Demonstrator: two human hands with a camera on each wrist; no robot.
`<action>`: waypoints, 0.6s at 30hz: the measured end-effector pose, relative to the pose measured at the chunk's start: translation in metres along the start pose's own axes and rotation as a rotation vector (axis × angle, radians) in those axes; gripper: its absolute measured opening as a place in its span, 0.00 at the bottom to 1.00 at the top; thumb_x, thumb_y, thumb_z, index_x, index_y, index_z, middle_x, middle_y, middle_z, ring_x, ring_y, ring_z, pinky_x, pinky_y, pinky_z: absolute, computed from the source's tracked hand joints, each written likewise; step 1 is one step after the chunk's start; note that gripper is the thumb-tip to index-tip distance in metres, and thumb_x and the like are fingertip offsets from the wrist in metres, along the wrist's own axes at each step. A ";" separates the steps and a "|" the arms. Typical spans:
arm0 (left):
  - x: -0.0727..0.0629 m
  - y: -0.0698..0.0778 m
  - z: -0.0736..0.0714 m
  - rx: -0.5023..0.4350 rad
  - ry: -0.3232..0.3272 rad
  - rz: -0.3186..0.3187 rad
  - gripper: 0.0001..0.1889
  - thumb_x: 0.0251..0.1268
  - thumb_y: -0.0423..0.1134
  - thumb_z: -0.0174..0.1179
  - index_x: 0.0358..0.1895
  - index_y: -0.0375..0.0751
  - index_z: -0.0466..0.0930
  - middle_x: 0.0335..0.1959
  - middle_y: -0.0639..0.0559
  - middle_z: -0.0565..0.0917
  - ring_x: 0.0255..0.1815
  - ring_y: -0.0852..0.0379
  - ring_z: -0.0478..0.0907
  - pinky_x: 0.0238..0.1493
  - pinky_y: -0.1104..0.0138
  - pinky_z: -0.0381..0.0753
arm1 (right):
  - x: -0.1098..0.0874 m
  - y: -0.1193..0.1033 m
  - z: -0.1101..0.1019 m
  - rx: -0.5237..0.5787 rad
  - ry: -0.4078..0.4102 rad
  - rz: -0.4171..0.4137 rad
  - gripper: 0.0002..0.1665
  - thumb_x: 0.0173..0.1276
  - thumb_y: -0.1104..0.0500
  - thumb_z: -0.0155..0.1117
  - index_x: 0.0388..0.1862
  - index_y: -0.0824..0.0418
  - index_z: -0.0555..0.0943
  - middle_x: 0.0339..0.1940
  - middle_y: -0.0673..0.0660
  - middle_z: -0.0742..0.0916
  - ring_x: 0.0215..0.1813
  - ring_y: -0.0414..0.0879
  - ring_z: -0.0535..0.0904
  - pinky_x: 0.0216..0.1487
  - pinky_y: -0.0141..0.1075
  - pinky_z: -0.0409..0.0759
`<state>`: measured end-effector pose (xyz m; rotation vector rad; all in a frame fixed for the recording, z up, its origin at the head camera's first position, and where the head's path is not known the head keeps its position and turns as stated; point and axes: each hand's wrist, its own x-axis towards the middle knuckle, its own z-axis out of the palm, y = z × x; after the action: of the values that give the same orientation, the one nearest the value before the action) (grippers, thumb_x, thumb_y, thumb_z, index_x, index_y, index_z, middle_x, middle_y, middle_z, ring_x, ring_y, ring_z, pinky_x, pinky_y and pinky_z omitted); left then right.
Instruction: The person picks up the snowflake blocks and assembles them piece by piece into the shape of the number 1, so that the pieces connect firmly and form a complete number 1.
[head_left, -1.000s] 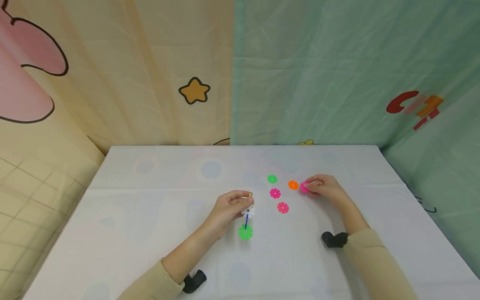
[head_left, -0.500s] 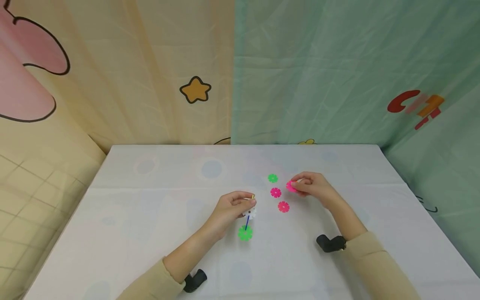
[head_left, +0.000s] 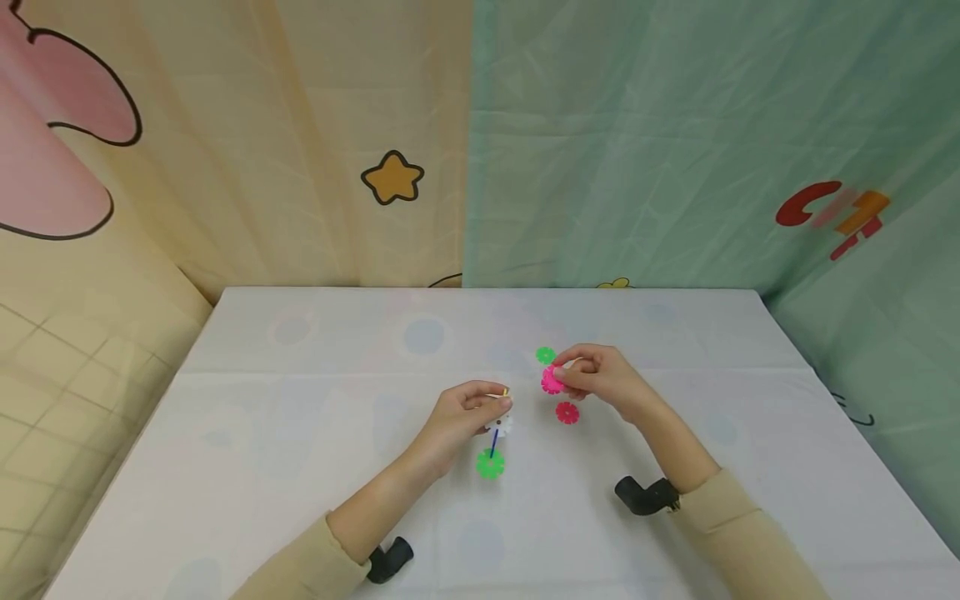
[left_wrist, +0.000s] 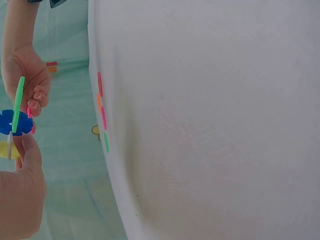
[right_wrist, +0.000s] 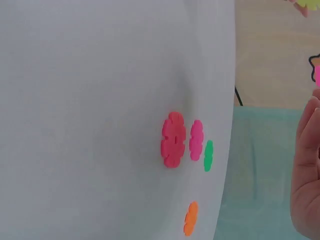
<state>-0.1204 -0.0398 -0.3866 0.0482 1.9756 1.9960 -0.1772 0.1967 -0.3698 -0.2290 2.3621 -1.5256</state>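
Beige sleeves (head_left: 307,560) reach in over the near edge of the white worktop (head_left: 300,417), each with a black wrist camera (head_left: 391,560) at the cuff, clear of the loose pieces.

Left hand (head_left: 459,421): pinching the upper part of a small joined cluster (head_left: 498,427), raised off the worktop. White disc (left_wrist: 10,145) and yellow disc (left_wrist: 5,150) sit at the grip; blue disc (left_wrist: 6,122) and green disc (left_wrist: 18,105) project beyond it. This hold appears intended to steady the cluster while leaving its outer slots exposed (exact slot seating is too small to verify).

Right hand (head_left: 603,382): thumb and fingers narrowed on a bright pink disc (right_wrist: 317,75), also lifted. Its edge grip presumably keeps most of the rim uncovered.

Loose stock lies flat and spaced apart, apparently for easy picking: a red-pink disc (head_left: 567,413) nearest, then a second pink disc (right_wrist: 196,140), an orange disc (right_wrist: 191,218) and a small green piece (head_left: 546,356) farther off. Obstruction noted: from the head view, the right hand hides the orange disc and, with its held disc, overlaps the second pink one.

Beyond the worktop hang a tan curtain (head_left: 300,167) and a green curtain (head_left: 637,167).
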 end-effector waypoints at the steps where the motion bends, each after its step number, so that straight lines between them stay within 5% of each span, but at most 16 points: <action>1: 0.000 0.000 0.000 0.001 -0.002 0.000 0.20 0.61 0.43 0.62 0.52 0.33 0.77 0.37 0.43 0.83 0.36 0.59 0.76 0.45 0.60 0.77 | 0.000 -0.001 0.002 0.001 -0.004 -0.005 0.18 0.64 0.58 0.63 0.49 0.68 0.76 0.24 0.58 0.83 0.30 0.54 0.79 0.37 0.36 0.80; 18: -0.001 0.000 0.001 0.000 -0.016 -0.002 0.21 0.61 0.44 0.62 0.53 0.33 0.76 0.32 0.51 0.82 0.33 0.59 0.76 0.45 0.58 0.76 | -0.001 -0.018 0.031 0.090 -0.052 -0.082 0.16 0.66 0.61 0.61 0.50 0.69 0.78 0.27 0.56 0.85 0.35 0.62 0.80 0.38 0.36 0.81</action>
<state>-0.1193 -0.0388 -0.3863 0.0623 1.9646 1.9885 -0.1660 0.1629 -0.3650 -0.3441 2.2630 -1.6390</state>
